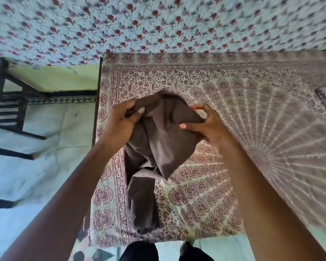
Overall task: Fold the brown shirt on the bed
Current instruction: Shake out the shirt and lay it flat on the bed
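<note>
While both hands pinch it, soft brown shirt hangs crumpled.

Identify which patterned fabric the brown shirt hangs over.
The mandala-print bedsheet, maroon on pale green, lies under the brown shirt; the red-flowered fabric lies beyond it.

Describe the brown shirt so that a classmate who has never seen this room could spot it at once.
Find the bed with the maroon paisley sheet. Above its near corner, the left hand and right hand grip a bunched cloth that hangs down onto the sheet: the brown shirt. It is the only plain, unpatterned fabric there.
</note>
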The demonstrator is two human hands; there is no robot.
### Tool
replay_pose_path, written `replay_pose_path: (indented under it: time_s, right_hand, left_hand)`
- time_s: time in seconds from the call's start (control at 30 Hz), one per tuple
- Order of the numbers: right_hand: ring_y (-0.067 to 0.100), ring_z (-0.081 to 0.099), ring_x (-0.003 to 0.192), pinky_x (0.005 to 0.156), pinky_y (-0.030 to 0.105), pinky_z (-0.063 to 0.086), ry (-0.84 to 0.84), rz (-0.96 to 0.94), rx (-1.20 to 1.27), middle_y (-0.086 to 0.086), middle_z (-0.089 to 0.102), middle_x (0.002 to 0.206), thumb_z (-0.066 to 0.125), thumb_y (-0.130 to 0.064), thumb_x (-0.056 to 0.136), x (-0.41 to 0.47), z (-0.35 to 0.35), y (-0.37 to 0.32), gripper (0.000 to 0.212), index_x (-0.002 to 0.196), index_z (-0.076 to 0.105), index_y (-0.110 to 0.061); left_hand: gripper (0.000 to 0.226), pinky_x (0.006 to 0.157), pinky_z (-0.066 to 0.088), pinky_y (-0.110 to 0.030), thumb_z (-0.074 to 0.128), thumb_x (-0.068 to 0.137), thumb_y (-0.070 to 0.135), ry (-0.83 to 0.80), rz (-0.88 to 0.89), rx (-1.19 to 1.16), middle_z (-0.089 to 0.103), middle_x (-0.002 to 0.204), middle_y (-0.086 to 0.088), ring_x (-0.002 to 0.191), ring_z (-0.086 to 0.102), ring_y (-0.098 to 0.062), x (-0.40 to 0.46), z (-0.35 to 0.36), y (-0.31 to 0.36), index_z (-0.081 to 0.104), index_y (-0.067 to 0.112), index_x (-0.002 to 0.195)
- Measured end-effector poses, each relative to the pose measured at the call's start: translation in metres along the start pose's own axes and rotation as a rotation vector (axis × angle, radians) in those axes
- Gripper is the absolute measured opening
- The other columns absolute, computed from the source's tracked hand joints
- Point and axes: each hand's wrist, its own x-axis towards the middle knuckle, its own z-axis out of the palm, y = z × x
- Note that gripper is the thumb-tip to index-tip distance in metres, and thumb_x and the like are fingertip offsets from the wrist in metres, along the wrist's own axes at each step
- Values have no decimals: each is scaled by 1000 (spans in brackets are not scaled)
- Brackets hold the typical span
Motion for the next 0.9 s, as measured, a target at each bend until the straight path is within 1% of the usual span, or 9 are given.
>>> replay_pose_path:
  time_s: [0.07,0.13,0.27,0.33,0.43,0.53,0.7,0.8,0.9]
  right_hand:
    - [24,74,109,86,42,64,8,-37,-186,7,77,117,104,-37,37,-26,-32,-9,84,115,74,-26]
    - [17,77,100,82,32,64,111,-74,-258,0,80,104,101,-39,38,-53,-67,-20,72,104,79,-21]
    - [11,76,82,80,32,65,305,-230,-283,6,79,100,101,-14,56,-102,-115,-37,50,99,80,-5]
    - [14,77,85,82,36,65,141,-241,-361,6,79,103,99,-11,60,-131,-124,-42,51,105,78,-1]
    - [18,75,86,75,28,60,-269,-55,-812,-1,77,95,97,-28,68,-177,-132,-46,43,100,74,-10]
    - [19,70,88,64,20,48,-278,-8,-1070,1,69,95,86,-30,84,-193,-154,-46,39,108,67,-6]
    - [20,60,61,56,22,40,363,-281,-565,6,64,69,77,-30,91,-183,-210,-71,35,84,69,3]
    - [0,48,36,43,16,38,244,-451,-550,-16,51,40,83,-19,87,-196,-214,-79,38,57,60,-15]
    - [1,45,33,42,13,33,-13,-395,-825,-15,50,38,86,-22,85,-210,-210,-84,38,56,61,-21]
  left_hand:
    - [30,71,44,-5,60,101,-3,96,48,58,68,77,21,73,59,17,-16,10,28,68,24,90]
    - [35,74,42,-6,66,98,2,144,120,166,64,80,16,74,59,14,-32,19,52,63,32,81]
    - [26,73,43,-35,63,98,31,42,321,648,55,79,-3,78,56,-25,-68,59,96,59,18,76]
    - [32,68,34,-34,60,102,32,200,341,655,58,77,-6,75,54,-28,-76,74,116,62,9,80]
    - [32,67,27,-31,56,102,27,454,365,588,58,81,-11,77,53,-28,-77,81,148,67,2,86]
    - [41,65,24,-37,55,103,30,480,406,680,51,79,-18,73,47,-31,-82,82,169,52,0,75]
    - [48,67,38,-40,65,102,40,260,441,804,53,70,-13,68,50,-31,-90,72,184,57,1,74]
    - [36,72,36,-36,65,102,31,189,406,829,59,77,-13,77,57,-33,-79,60,189,64,0,83]
    - [16,83,36,-33,64,102,16,234,372,804,65,97,-13,99,62,-35,-63,43,188,70,2,102]
